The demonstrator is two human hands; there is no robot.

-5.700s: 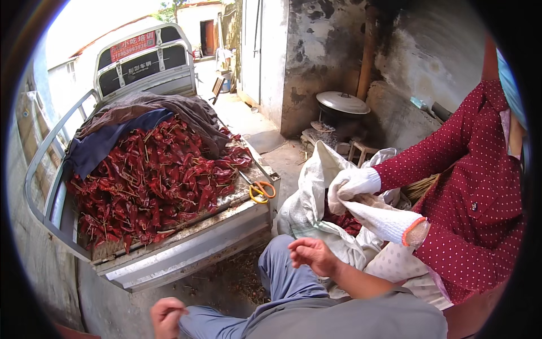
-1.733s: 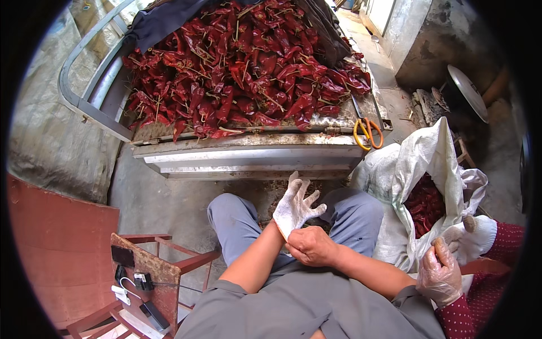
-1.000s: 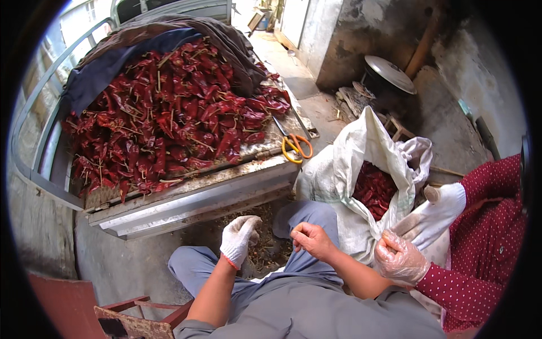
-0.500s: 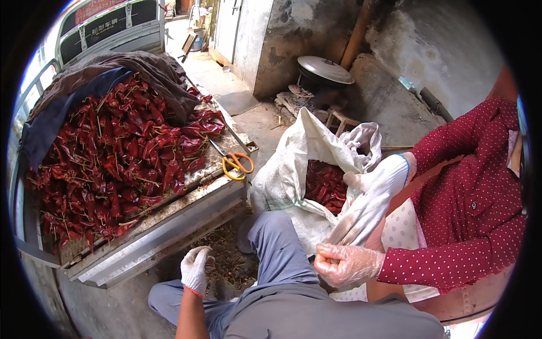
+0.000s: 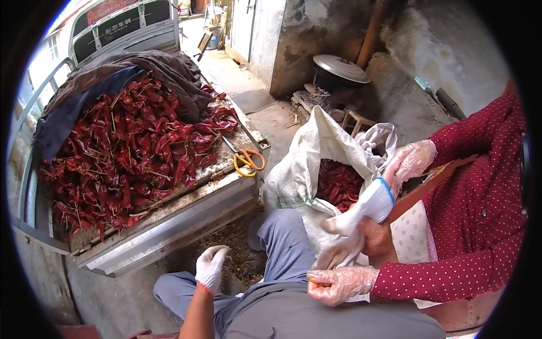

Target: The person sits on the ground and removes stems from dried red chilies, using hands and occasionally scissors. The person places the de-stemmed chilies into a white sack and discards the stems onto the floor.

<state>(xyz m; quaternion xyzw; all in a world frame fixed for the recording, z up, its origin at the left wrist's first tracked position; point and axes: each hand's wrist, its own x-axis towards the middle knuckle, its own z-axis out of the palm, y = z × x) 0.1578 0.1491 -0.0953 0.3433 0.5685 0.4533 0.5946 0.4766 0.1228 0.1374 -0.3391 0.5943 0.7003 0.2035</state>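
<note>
My left hand (image 5: 210, 268), in a white knit glove with a red cuff edge, rests beside my left knee. Its fingers are loosely bent, apart, with nothing visible in them. A bare hand (image 5: 377, 236), seemingly my right, shows behind a soiled white knit glove (image 5: 370, 202) with a blue cuff edge. Its fingers are mostly hidden by the glove. A co-worker in thin clear plastic gloves handles the knit glove: one hand (image 5: 413, 161) is at its cuff. The co-worker's other hand (image 5: 341, 284) pinches near its lower end.
Dried red chilies (image 5: 135, 147) are heaped on a cart bed (image 5: 169, 234) at left, partly under a dark cloth (image 5: 169, 76). Scissors (image 5: 247, 161) with orange and yellow handles lie at its edge. A white woven sack (image 5: 291, 175) holds more chilies. Behind stands a lidded pot (image 5: 340, 70).
The view has shifted, moving the scene rightward. The knit glove's cuff has moved down and left, and the co-worker's upper hand now shows above it. More of the bare hand is visible.
</note>
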